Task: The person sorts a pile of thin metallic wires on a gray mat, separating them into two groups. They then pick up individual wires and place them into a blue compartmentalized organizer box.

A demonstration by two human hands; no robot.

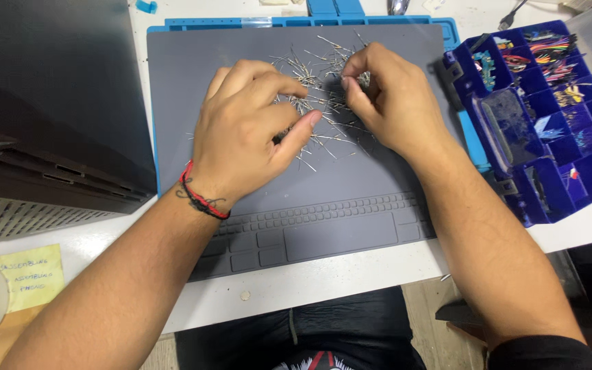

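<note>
Grey work mat, both hands in the pile of small wire-leaded parts.
Near half of the mat is bare; dark case flanks its left edge, blue compartment box its right. Left hand and right hand each pinch parts at mat's far centre; rest of the pile lies between and under the fingertips.
</note>
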